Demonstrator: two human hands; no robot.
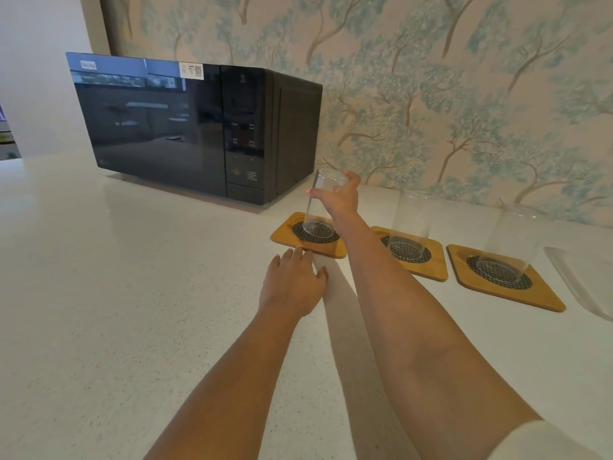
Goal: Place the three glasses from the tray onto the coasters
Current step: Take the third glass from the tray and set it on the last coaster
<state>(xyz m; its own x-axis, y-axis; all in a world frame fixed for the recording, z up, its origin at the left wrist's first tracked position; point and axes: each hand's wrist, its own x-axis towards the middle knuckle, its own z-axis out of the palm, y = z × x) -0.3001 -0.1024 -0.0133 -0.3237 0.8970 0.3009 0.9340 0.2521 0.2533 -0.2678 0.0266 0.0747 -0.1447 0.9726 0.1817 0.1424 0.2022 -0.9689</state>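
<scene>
Three square wooden coasters with dark mesh centres lie in a row on the white counter. My right hand (341,197) grips the upper part of a clear tall glass (318,210) whose base rests on the left coaster (285,235). A second glass (411,220) stands on the middle coaster (434,260). A third glass (510,244) stands on the right coaster (537,297). My left hand (292,280) lies flat on the counter just in front of the left coaster, fingers spread, holding nothing. The clear tray (583,280) sits at the right edge with no glasses on its visible part.
A black microwave (195,127) stands at the back left, close behind the left coaster. A wall with tree-patterned wallpaper (464,94) runs behind the coasters. The white speckled counter (116,293) stretches wide to the left and front.
</scene>
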